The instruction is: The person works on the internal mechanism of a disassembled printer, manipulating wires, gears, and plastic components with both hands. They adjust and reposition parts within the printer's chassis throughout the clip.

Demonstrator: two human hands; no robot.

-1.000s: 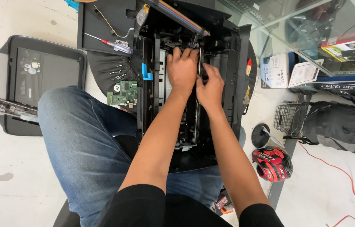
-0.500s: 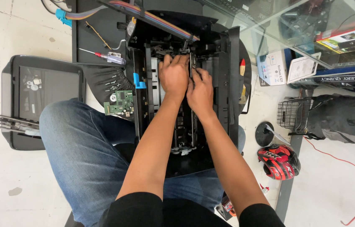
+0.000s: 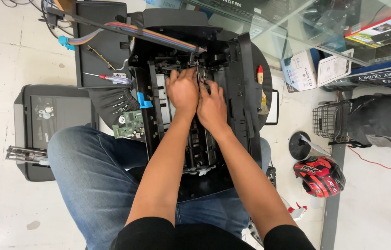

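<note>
While the opened black printer [image 3: 232, 69] rests across the person's lap, both hands work side by side inside its exposed mechanism. Left hand [image 3: 184, 90] has its fingers curled and pressed down onto an inner part; right hand [image 3: 211, 106] touches it, fingertips bent toward the same spot — what they pinch cannot be told. Coloured ribbon cable [image 3: 158, 37] crosses above. Green circuit board [image 3: 128, 124] and screwdriver [image 3: 112, 78] lie to the left — red helmet [image 3: 319, 175] on the floor.

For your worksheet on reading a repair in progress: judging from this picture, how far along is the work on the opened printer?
Done: the printer is opened, the scanner lid lies aside, and a green circuit board and screws are out. In hand: left hand and right hand work inside it. Left: internals remain exposed, nothing refitted.
</note>
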